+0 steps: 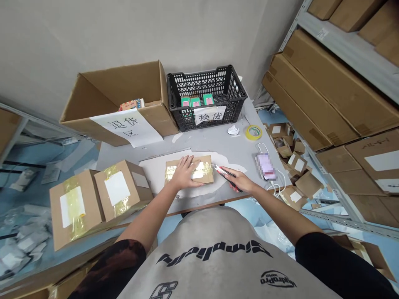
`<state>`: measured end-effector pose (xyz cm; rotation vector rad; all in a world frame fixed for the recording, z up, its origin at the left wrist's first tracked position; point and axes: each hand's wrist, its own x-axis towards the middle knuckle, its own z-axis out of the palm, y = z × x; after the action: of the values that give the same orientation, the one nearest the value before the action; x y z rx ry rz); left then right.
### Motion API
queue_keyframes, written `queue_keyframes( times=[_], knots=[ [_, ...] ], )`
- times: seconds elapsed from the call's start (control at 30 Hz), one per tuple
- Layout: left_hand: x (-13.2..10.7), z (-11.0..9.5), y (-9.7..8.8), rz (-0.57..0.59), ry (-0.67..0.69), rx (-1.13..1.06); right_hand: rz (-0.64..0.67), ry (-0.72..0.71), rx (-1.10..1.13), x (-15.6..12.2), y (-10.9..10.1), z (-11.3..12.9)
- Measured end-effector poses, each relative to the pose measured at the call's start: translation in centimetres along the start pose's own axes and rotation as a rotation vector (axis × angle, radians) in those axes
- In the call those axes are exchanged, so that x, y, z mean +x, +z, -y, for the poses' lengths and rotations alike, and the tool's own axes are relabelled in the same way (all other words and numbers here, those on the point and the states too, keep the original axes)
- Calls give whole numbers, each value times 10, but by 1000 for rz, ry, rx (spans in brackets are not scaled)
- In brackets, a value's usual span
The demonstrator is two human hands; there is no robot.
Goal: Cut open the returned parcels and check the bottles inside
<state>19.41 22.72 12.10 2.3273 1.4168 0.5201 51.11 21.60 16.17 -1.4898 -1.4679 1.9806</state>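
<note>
A small taped cardboard parcel (204, 168) lies on a white sheet in the middle of the grey table (215, 141). My left hand (183, 172) rests flat on top of the parcel, fingers spread. My right hand (238, 180) grips a red and black utility knife (224, 172), whose blade tip touches the parcel's right end.
Two taped boxes (93, 199) with white labels stand at the left table edge. A large open carton (124, 99) and a black plastic crate (205, 95) sit at the back. A tape roll (253, 132), a phone (264, 166) on a cable and shelves with cartons are at the right.
</note>
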Motion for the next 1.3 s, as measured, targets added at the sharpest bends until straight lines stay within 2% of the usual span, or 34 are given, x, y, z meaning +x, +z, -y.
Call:
queue_keyframes(
  times=[0.23,0.53,0.7,0.87,1.03,1.3],
  knots=[
    [-1,3,4,-55,32,-63,-8,39,26,-9,11,-7],
    [-1,5,5,-33,19,2,-4,59,31,-16,21,-9],
    [-1,6,6,-46,24,13,45,54,5,-22,18,-8],
    [-3,2,3,-43,44,156,38,66,-25,-25,9,-12],
    [-6,-2,3,-58,49,238,-92,22,36,-13,6,-8],
    [-9,-4,5,-76,39,245,-97,-47,109,20,25,-5]
  ],
)
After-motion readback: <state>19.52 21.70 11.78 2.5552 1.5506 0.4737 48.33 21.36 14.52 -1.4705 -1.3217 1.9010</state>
